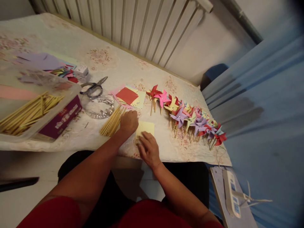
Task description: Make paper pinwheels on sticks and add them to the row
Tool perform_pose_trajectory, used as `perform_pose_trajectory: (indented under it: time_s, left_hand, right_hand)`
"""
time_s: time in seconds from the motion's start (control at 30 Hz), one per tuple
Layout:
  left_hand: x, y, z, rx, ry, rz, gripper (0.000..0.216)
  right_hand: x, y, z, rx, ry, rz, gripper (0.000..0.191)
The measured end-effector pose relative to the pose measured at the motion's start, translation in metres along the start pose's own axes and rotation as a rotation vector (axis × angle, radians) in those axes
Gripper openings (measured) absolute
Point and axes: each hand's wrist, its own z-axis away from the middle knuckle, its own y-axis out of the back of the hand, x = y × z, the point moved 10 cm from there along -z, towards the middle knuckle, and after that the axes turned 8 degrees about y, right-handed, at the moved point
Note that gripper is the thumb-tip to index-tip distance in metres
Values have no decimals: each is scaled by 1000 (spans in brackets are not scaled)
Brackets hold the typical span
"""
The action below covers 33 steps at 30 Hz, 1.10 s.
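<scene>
A pale yellow paper square [146,127] lies near the front edge of the table. My right hand [148,149] rests on its near corner with the fingers flat and together, pressing it down. My left hand [129,122] is curled at the square's left edge, knuckles up, touching the paper; what its fingertips pinch is hidden. Just left of that hand lies a bundle of thin wooden sticks [112,121].
A stack of coloured paper squares [129,96], red on top, lies behind the hands. Scissors [93,86] and a round clear lid [99,107] sit to the left. A clear tub of sticks [28,110] stands far left. Several finished pinwheels [187,117] line the right side.
</scene>
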Motion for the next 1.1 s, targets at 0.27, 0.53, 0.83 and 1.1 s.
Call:
perform_pose_trajectory:
  time_s: [0.27, 0.53, 0.83, 1.1]
  left_hand:
    - [-10, -1, 4, -91, 11, 114, 21]
    - [-2, -5, 11, -216, -80, 198, 15]
    - [-5, -9, 24, -335, -62, 413, 11]
    - [-20, -16, 43, -217, 17, 506, 14]
  right_hand:
    - [67, 36, 25, 317, -381, 80, 31]
    - [83, 32, 23, 253, -470, 198, 33]
    - [80, 29, 20, 218, -467, 185, 33]
    - [77, 28, 17, 210, -463, 164, 33]
